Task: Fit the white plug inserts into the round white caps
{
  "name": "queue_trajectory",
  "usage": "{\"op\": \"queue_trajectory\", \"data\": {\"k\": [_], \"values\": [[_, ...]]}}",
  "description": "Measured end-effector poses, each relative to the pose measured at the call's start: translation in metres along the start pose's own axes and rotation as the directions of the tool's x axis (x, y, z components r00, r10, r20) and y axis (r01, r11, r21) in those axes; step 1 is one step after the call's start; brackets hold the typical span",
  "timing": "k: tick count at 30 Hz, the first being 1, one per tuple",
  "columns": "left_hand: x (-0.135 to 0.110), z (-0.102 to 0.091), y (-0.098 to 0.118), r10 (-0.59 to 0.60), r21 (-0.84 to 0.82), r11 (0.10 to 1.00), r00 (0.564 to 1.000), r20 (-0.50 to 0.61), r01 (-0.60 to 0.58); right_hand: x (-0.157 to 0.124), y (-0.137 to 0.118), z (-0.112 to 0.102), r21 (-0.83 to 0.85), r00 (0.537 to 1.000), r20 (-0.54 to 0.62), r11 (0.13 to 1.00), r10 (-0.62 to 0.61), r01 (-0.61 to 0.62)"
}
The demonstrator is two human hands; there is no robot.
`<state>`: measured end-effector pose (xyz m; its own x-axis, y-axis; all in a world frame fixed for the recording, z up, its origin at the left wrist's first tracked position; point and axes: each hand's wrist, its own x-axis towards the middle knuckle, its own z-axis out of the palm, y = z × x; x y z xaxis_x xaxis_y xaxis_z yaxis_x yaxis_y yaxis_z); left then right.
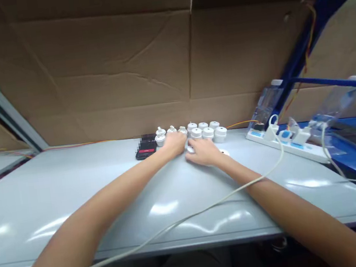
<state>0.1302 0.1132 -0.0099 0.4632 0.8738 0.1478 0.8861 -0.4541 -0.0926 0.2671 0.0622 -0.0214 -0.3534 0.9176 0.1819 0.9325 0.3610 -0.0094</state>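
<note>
My left hand (175, 143) reaches in among small white round pieces at the back of the table. Its fingers look curled, and what they grip, if anything, is hidden. Close by on its right, my right hand (205, 151) has its thumb and fingers closed around a small white disc-like piece (190, 149), low over the tabletop. Several white cylindrical pieces (208, 133) stand grouped just behind the right hand. To the left are white pieces with raised tops (160, 131), partly covered by my left hand. Another white round piece (224, 152) shows partly behind my right wrist.
A dark phone-like object (146, 151) lies left of the pieces. A white power strip (288, 146) with plugs sits at the right. A pale cable (188, 217) crosses in front of me, over my right forearm. Cardboard (109, 81) walls the back; a blue frame (297, 45) rises at right.
</note>
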Motion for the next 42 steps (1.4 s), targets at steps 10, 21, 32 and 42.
{"op": "queue_trajectory", "data": {"k": [10,21,32,42], "values": [[0.014,0.002,-0.005,-0.041,0.060,0.997,0.999,-0.020,0.042,-0.001,0.001,0.000,0.024,1.000,-0.011,1.000,-0.015,0.016],[0.013,-0.021,-0.010,0.151,0.033,0.988,0.988,-0.025,-0.150,0.002,0.007,0.002,0.041,0.992,-0.010,0.991,-0.126,0.127],[-0.036,-0.019,-0.040,0.198,-0.123,0.969,0.971,-0.135,-0.214,-0.002,0.008,-0.005,0.083,0.966,-0.008,0.962,-0.259,0.259],[-0.118,-0.004,-0.058,0.130,-0.389,0.900,0.972,-0.194,-0.198,-0.004,0.006,-0.008,0.221,0.956,-0.042,0.930,-0.291,0.293]]}}
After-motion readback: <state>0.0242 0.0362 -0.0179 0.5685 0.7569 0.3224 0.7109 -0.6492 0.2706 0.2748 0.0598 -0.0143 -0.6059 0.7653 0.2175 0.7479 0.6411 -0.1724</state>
